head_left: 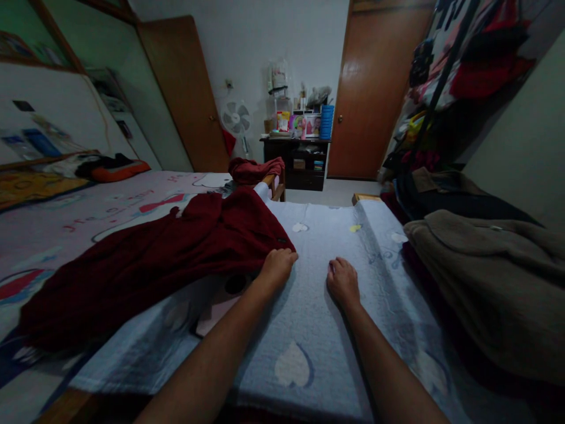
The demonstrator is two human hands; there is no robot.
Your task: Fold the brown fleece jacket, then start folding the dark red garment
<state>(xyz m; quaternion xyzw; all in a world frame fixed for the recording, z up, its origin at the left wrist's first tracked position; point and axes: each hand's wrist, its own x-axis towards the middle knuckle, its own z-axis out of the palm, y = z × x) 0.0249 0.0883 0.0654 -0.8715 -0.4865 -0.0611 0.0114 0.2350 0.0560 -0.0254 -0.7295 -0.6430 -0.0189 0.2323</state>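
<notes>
A dark red garment (176, 253) lies spread across the left bed and onto the light blue heart-patterned sheet (318, 330). At its right corner, near a small dark label, my left hand (279, 265) has its fingers closed on the edge of the cloth. My right hand (343, 280) rests on the blue sheet to the right, apart from the garment, with its fingers curled; whether anything is under them is hidden. Partly beneath the red garment, beside my left forearm, is a flat pinkish item (216, 315).
Folded clothes, a grey-brown one (494, 277) on top, are piled at the right. A crumpled red cloth (256, 171) sits at the bed's far end. Beyond are a dark cabinet (293, 165), a fan (237, 118) and hanging bags (489, 70). An orange-black garment (119, 169) lies far left.
</notes>
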